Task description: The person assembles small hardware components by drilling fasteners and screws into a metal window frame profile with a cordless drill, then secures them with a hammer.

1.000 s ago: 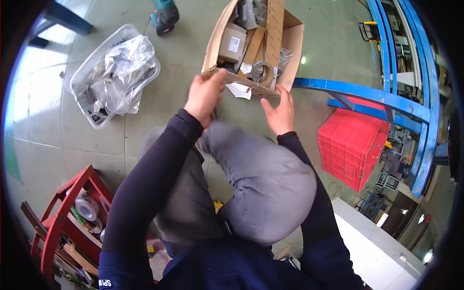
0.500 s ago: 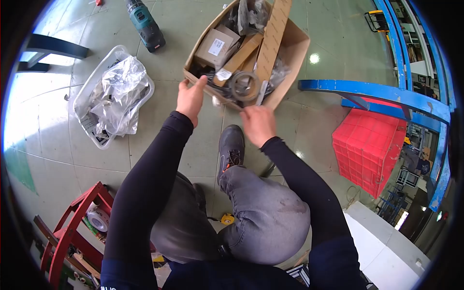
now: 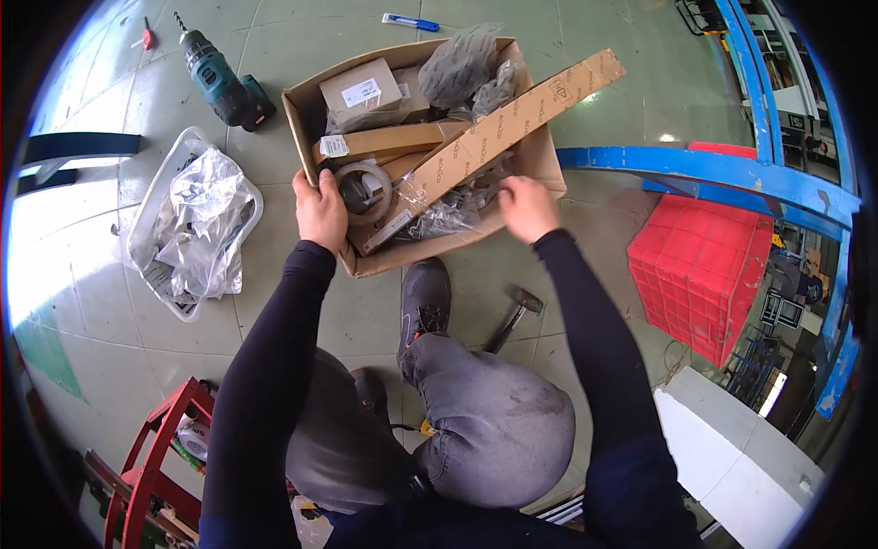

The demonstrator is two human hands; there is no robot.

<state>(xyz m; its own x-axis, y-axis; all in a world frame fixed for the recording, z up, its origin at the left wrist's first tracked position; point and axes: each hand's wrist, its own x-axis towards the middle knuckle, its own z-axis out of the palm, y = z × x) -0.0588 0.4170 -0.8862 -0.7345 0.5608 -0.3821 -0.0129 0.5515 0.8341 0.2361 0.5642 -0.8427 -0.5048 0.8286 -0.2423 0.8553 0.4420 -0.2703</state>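
An open cardboard box (image 3: 315, 119) stands on the floor ahead of me, packed with parts. My left hand (image 3: 322, 212) grips its left rim, thumb over the edge, beside a roll of tape (image 3: 385, 197). At the front rim near the right corner, my right hand (image 3: 529, 210) is closed with curled fingers over the wall, slightly blurred. A long flat carton (image 3: 498, 137) lies diagonally across the box and sticks out at the upper right. Inside are also a small labelled carton (image 3: 370, 91), a narrower carton (image 3: 393, 139), a grey wrapped bundle (image 3: 460, 69) and clear plastic bags (image 3: 448, 218).
A cordless drill (image 3: 219, 82) and a white tub (image 3: 190, 134) of plastic bags lie left. A blue cutter (image 3: 412, 22) is beyond the box, a hammer (image 3: 526, 300) near my knee. Right are a blue frame (image 3: 677, 159) and red crate (image 3: 700, 265); lower left, a red rack (image 3: 137, 476).
The box has turned clockwise and shifted left, its long carton now diagonal. My left hand moved left and down with the rim; my right hand moved right and up. The hammer head came into view.
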